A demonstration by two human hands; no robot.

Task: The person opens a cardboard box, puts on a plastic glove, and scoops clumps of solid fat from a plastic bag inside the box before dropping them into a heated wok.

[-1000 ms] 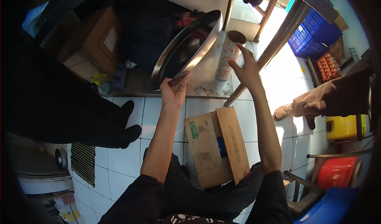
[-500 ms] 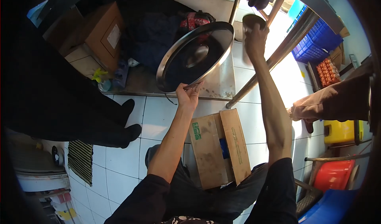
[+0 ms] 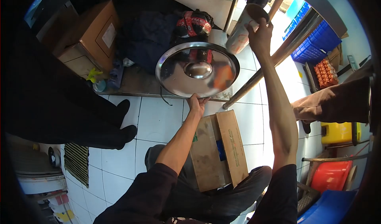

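Observation:
My left hand (image 3: pixel 197 104) grips a round, shiny metal tray (image 3: pixel 174 79) by its near rim. The tray is almost level and shows a raised oval in its middle and an orange reflection on its right side. My right hand (image 3: pixel 260 37) is wrapped round a tall whitish cup (image 3: pixel 239 37) with reddish marks. Tilted, the cup has its dark mouth toward the upper right and its base close to the tray's far right rim in this view.
A cardboard box (image 3: pixel 210 152) stands on the tiled floor between my knees. Behind the tray lies a black and red package (image 3: pixel 194 23) on a low shelf. A metal table leg (image 3: pixel 254 85) slants past my right forearm. People's legs show on both sides.
The tray has tipped from steeply slanted to nearly level, swinging slightly right. My right hand has turned the cup, bringing its pale side into sight and its base toward the tray.

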